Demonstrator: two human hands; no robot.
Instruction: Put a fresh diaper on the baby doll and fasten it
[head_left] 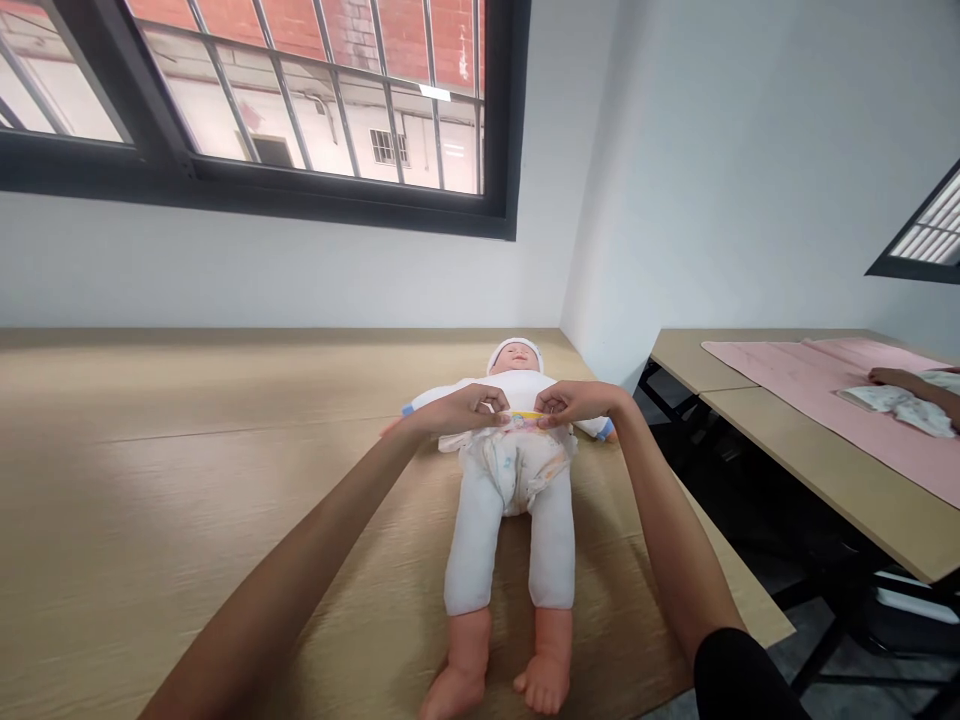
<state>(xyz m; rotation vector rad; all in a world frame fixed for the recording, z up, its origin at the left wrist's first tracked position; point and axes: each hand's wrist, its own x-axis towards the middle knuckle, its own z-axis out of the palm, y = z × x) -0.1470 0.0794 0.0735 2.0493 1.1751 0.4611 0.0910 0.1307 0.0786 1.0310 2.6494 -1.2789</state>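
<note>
So the doll (476, 545) is lying on its back just right of centre in the frame, on a wooden-looking table (225, 490). Its long axis runs nearly straight up and down the picture: head in a white cap (496, 355) toward the top, bare feet down at the bottom edge. Face is up, arms spread out to either side, legs a bit apart. The foot nearer the left points to the lower left, the other has its toes toward the bottom.

The diaper (529, 468) sits around the doll's hips, mid-frame, over the white outfit. Its waist edge runs side to side, square across the doll's length, with a yellow strip on it, and the front narrows down between the legs.

Left hand (484, 405) has thumb and fingers pinched narrow on the diaper's waist edge, on the left of the strip. Right hand (568, 402) has the same kind of narrow pinch on the right of it.

Over at the right edge, another person's hand (892, 377) is by a white patterned cloth thing (904, 408) on a pink cloth (787, 375). Barred window (322, 90) is upper left.
</note>
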